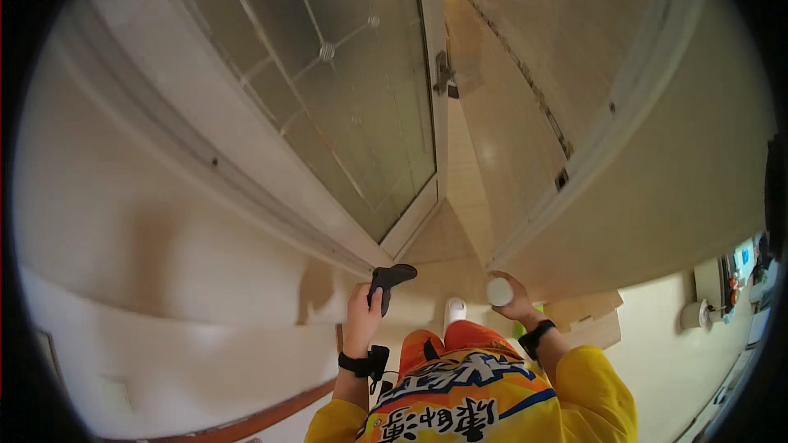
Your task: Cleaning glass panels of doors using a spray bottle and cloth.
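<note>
My left hand (364,314) grips a dark grey curved object (386,283); its exact kind is unclear. One rounded end of it points to the right. In my right hand (517,300) is a white round container (499,291), seen from its flat top end. Both hands are held apart in front of my body at the doorway. Ahead on the left stands a white-framed door (345,104) with patterned frosted glass, swung partly inward. Its metal handle (442,74) is on the right edge of the door.
The door frame (591,135) and wall bound the opening on the right. Cardboard boxes (588,317) and a green item (525,324) lie behind my right hand. Beyond the doorway is a tiled room with a patterned border strip (523,67). My white shoe (455,310) is on the floor.
</note>
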Demonstrator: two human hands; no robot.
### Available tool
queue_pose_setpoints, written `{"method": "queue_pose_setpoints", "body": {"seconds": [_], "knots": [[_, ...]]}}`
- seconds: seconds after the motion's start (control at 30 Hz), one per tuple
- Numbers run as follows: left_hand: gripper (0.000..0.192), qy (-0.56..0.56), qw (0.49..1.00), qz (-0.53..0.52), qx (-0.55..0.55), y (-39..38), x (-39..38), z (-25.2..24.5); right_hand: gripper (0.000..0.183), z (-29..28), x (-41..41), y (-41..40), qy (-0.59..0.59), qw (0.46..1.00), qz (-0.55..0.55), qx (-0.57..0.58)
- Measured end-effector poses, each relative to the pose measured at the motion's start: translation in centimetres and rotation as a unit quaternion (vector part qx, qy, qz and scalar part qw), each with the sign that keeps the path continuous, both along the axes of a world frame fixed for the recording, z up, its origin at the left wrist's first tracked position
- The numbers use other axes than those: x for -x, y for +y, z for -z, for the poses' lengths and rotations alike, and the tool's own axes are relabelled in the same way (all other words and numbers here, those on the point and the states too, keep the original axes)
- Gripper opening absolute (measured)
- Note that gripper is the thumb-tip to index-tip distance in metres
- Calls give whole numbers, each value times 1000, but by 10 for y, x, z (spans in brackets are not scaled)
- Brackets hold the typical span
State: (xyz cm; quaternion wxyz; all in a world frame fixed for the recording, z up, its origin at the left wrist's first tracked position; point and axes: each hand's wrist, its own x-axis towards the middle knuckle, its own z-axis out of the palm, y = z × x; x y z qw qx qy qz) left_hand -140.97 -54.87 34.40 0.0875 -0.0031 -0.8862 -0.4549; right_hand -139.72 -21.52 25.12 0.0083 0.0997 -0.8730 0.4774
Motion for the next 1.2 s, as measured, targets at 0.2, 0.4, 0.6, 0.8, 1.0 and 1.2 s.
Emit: {"method": "queue_pose_setpoints", "body": {"seconds": [0.2,0.4,0.6,0.8,1.0,1.2], "knots": [[16,27,997,-41,53,12,112,-21,68,-68,184,-54,48,990,-86,101],[16,1,994,-85,71,-9,195,-5,74,-97,300,-79,-27,959,-55,278],[15,-82,982,-111,125,-18,238,-33,88,-135,392,-64,6,949,-107,295],[29,-82,963,-90,239,-36,238,-14,68,-162,450,-57,69,979,-132,139],[31,-87,978,-136,131,-21,242,16,62,-158,502,-39,12,950,-260,170],[26,-219,943,-247,29,6,256,26,60,-144,540,-47,-15,915,-344,212]]}}
